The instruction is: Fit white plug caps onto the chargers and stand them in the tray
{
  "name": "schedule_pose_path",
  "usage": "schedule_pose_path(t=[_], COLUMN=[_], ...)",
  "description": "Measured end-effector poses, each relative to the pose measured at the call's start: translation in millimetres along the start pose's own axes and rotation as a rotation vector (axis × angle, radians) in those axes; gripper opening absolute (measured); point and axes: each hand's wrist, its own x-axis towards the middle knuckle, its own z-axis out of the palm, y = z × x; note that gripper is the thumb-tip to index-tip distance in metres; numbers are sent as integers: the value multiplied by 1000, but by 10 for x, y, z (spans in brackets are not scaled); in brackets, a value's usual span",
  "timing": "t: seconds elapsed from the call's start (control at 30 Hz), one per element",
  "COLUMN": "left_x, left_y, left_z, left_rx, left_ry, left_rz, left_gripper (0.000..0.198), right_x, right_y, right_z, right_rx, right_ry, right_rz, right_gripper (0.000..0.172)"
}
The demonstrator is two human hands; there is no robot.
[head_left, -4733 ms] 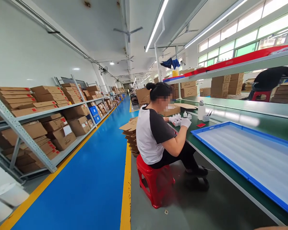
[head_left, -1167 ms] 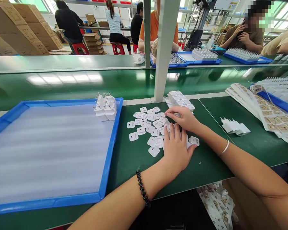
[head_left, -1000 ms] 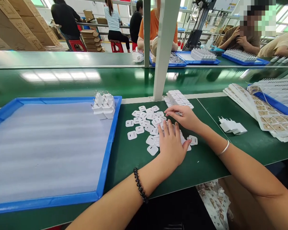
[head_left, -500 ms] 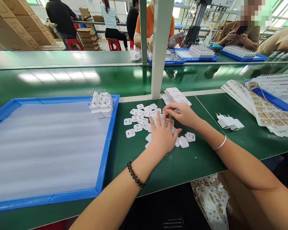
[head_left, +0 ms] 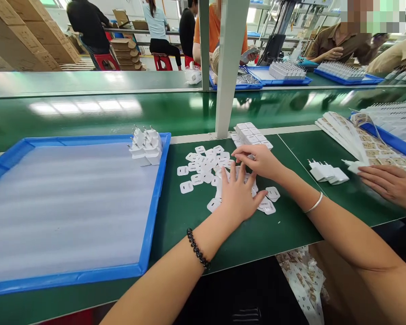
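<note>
Small white square plates with rounded corners [head_left: 203, 164] lie scattered on the green table; several carry printed marks and a slot. My left hand [head_left: 238, 194] rests flat among them, fingers spread, covering part of the pile. Just beyond it, my right hand [head_left: 257, 159] has thumb and fingers drawn together in a pinch at the far side of the pile. Whatever is between those fingertips is too small or hidden to make out. Behind my right hand stands a block of white square housings [head_left: 252, 133] in rows.
At left lies a blue-rimmed tray [head_left: 149, 216] with several white plug adapters [head_left: 146, 146] in its far corner. More plugs [head_left: 328, 173] lie at right, beside a co-worker's hand [head_left: 389, 183] holding a white piece. Sticker sheets [head_left: 382, 144] and a metal post [head_left: 228, 67] stand beyond.
My left hand has slid a little right and toward me, and some plates under it have shifted. My right hand stays pinched. A co-worker's hand has come in from the right with a white piece.
</note>
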Motion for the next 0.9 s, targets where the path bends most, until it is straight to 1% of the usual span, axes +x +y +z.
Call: schedule_pose_path(t=[0.03,0.13,0.17,0.2,0.23,0.3,0.33,0.37,0.47,0.5,0.53,0.57,0.63,0.7,0.8,0.87,0.9], left_x=[12,52,54,44,21,-59,-110,-161,-274,-290,-294,-289,-250,-185,-68,-8,12], left_y=[-17,-71,-70,-52,-15,104,174,240,358,362,352,329,265,199,123,89,75], left_z=[-2,-27,-36,-43,-46,-33,-17,4,74,92,106,115,121,116,101,84,73], left_rx=[-1,12,19,28,36,43,37,26,-1,-6,-13,-21,-35,-29,8,37,50], left_ry=[0,28,50,78,111,174,190,189,110,71,31,-6,-54,-57,-26,-20,-17], left_rz=[-35,-215,-241,-233,-195,-65,20,127,496,571,605,600,538,481,401,356,339], left_gripper=[76,92,97,101,105,111,110,104,79,77,79,82,85,81,76,74,73], right_x=[-2,-8,-9,-8,-7,-1,2,4,1,-1,-2,0,16,44,29,-99,-212], right_y=[-6,-27,-33,-38,-41,-44,-45,-45,-52,-58,-67,-80,-113,-143,-152,-117,-79], right_z=[-6,-23,-29,-36,-44,-66,-80,-94,-132,-140,-146,-150,-169,-221,-404,-582,-676], right_rx=[-3,-16,-22,-28,-35,-47,-47,-41,-11,-10,-20,-40,-98,-165,-259,-304,-321], right_ry=[1,11,17,25,36,60,69,73,68,67,67,67,71,101,248,373,432], right_rz=[-1,-5,-7,-8,-9,-8,-4,3,30,30,22,8,-18,-14,44,101,135], right_gripper=[23,23,23,23,23,22,22,22,21,21,22,22,19,17,21,25,27])
